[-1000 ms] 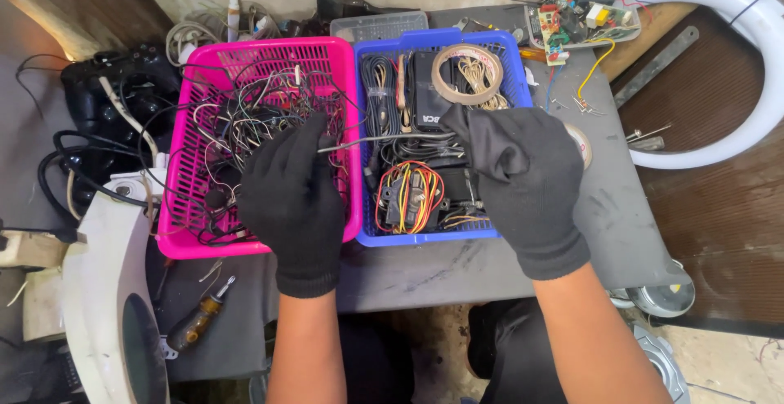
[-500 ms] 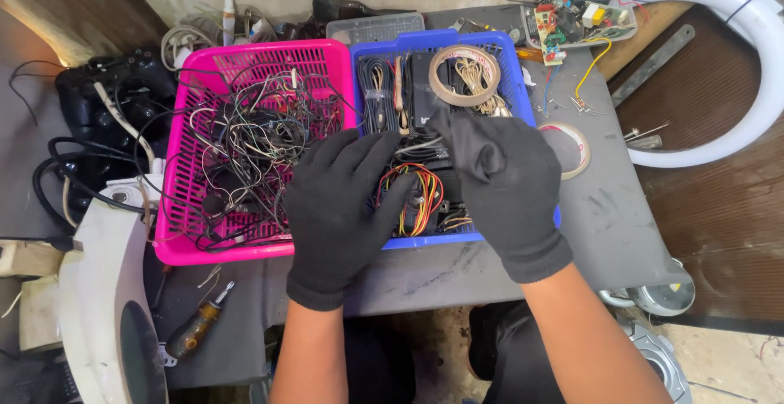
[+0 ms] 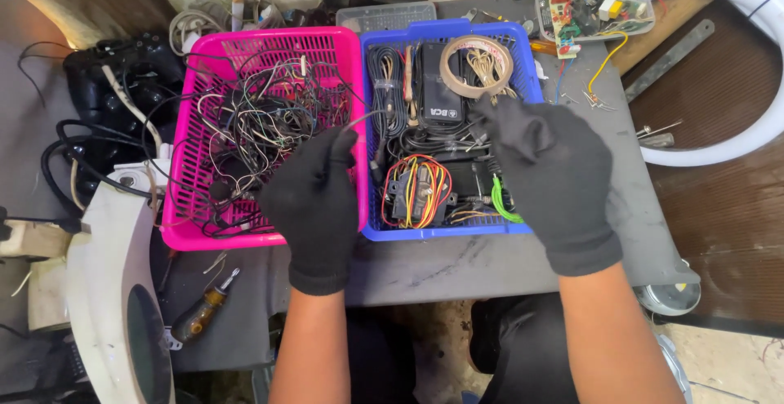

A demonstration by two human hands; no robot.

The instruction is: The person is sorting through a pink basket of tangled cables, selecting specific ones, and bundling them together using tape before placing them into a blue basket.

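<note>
Head view: grey table [image 3: 506, 265], pink basket [image 3: 269, 49], blue basket [image 3: 445, 33].

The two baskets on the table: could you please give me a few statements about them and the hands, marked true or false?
1. The pink basket holds a tangle of thin wires. True.
2. The blue basket stands to the left of the pink one. False: it stands to its right, side by side.
3. Both hands wear black gloves. True.
4. The left hand pinches a thin wire over the pink basket's right edge. True.
5. The roll of tape lies in the pink basket. False: it lies at the far end of the blue basket.
6. The screwdriver rests inside the blue basket. False: it lies on the table, near the pink basket.
</note>
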